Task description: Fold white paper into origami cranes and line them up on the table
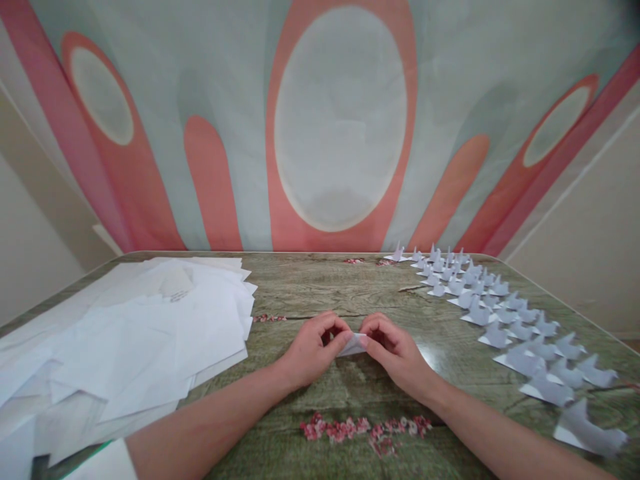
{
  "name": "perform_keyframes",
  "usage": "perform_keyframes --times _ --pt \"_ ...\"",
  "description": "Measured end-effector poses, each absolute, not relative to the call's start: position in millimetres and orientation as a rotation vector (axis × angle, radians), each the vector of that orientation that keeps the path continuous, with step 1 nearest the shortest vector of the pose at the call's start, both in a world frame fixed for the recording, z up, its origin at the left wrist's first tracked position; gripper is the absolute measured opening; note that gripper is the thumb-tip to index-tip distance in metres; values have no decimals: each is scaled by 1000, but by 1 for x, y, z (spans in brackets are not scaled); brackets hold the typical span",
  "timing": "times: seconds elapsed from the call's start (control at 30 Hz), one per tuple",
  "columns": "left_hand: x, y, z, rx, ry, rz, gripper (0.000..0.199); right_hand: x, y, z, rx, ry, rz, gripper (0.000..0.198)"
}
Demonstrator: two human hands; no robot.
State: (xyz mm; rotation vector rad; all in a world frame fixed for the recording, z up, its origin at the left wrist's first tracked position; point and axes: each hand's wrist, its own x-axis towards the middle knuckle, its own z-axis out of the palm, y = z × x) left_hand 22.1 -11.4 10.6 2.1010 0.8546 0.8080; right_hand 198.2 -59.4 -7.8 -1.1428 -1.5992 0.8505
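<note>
Between my two hands, over the middle of the table, is a small folded piece of white paper (353,346). My left hand (316,347) pinches its left side between thumb and fingers. On the other side, my right hand (393,348) grips the right end the same way, thumb towards me. The fingers partly cover the paper, so its full shape is hidden. To the right stand rows of folded white paper birds (495,333). At the left lies a wide, loose pile of white paper sheets (145,333).
The wood-patterned table (300,287) has printed pink flowers (345,428) on its surface. Behind its far edge hangs a pink and grey-green patterned backdrop (340,120). One paper bird (589,430) stands near the front right, close to my right forearm.
</note>
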Motion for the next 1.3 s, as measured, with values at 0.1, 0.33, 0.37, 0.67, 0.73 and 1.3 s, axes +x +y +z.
perform_keyframes --times 0.1,0.33,0.37,0.67,0.73,1.3 --pt "22 -13 11 2117 811 841 16 198 -59 -10 -1135 -1640 828 12" --pt "21 -12 10 2073 810 939 13 197 -60 -7 -1181 -1671 844 10" --pt "21 -12 11 2057 813 956 14 196 -60 -6 -1187 -1666 844 9" --pt "21 -9 4 1856 843 948 17 197 -57 -11 -1224 -1650 811 18" --pt "21 -9 5 1834 834 931 17 197 -59 -10 -1254 -1671 806 20" --pt "22 -11 13 1940 909 707 14 194 -62 -6 -1317 -1684 840 23"
